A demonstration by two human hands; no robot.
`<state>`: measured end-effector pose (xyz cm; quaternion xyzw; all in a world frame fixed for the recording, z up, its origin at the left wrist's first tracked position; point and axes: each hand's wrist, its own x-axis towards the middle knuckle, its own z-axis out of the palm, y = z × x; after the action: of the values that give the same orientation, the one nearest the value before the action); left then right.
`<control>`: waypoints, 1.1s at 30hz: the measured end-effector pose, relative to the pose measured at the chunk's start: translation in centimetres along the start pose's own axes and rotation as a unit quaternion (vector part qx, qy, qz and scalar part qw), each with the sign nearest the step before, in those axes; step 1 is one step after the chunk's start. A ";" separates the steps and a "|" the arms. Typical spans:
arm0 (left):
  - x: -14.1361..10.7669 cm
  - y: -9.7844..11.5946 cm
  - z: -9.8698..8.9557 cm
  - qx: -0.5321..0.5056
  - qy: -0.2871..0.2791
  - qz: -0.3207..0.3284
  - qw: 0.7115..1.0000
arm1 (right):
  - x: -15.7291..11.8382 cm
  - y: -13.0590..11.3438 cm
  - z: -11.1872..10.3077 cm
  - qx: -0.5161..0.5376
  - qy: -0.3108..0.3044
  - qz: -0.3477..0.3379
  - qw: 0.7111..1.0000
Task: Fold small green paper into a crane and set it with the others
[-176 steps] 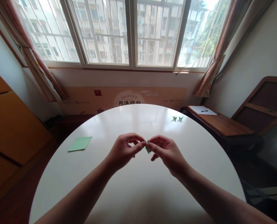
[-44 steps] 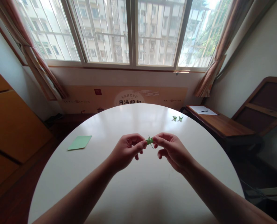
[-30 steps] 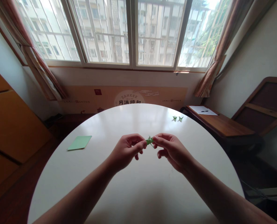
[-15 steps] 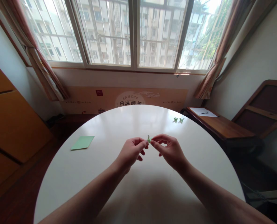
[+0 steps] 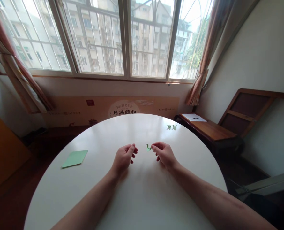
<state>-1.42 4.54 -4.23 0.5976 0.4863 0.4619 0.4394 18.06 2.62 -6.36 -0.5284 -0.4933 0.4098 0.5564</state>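
Note:
Between the thumb and forefinger of my right hand [image 5: 165, 154] is a small green paper crane [image 5: 148, 148], pinched at its right end. Its thin neck points up on the left side. My left hand [image 5: 124, 157] is a little apart to the left, fingers curled and thumb against the forefinger, with nothing visible in it. Two more folded green paper cranes [image 5: 172, 127] stand side by side near the table's far right edge. On the left of the table lies a flat stack of green square paper [image 5: 75, 158].
The round white table [image 5: 137, 195] spans the space before me. Beyond its right edge stands a low wooden bench [image 5: 212, 129] with a white sheet [image 5: 194, 117] and a pen on it. A long printed box [image 5: 99, 105] and barred windows are behind the table.
My left hand has let go of the paper crane and moved left. My right hand keeps hold of the crane, which now shows more fully. The camera view has turned slightly to the right.

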 end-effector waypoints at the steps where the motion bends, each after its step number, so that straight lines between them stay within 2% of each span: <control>1: 0.0 -0.1 -0.1 0.000 0.003 0.002 1.000 | 0.3 0.1 -0.1 -0.001 0.008 0.010 1.000; 5: 0.1 -0.2 -0.3 -0.001 0.012 0.006 1.000 | 2.2 -0.2 -1.4 -0.022 0.022 0.038 0.999; 8: 0.2 -0.2 -0.4 -0.002 0.015 0.007 1.000 | 4.5 -0.6 -4.0 -0.061 0.018 0.055 0.996; 10: 0.2 -0.2 -0.5 -0.001 0.014 0.007 1.000 | 6.2 -0.9 -6.7 -0.088 0.024 0.067 0.994; 16: 0.4 -0.5 -0.3 0.008 0.010 0.008 1.000 | 10.5 -1.5 -16.6 -0.182 0.074 0.106 0.975; 18: 0.5 -0.6 -0.2 0.011 0.009 0.008 1.000 | 11.4 -1.5 -19.0 -0.208 0.076 0.120 0.968; 20: 0.6 -0.6 -0.2 0.014 0.008 0.007 1.000 | 12.2 -1.4 -20.5 -0.229 0.074 0.126 0.962; 24: 0.7 -0.5 -0.1 0.020 0.007 0.002 1.000 | 13.7 -0.7 -20.8 -0.252 0.049 0.122 0.959; 28: 0.7 -0.5 -0.2 0.025 0.004 -0.002 1.000 | 15.2 0.7 -19.3 -0.258 0.029 0.111 0.959; 33: 0.9 -0.5 -0.2 0.030 0.001 -0.005 1.000 | 16.4 2.2 -17.8 -0.258 0.044 0.093 0.961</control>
<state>-1.64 5.50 -4.55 0.6071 0.5037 0.4456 0.4232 38.62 15.63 -5.80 -0.7152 -0.5058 0.2946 0.3819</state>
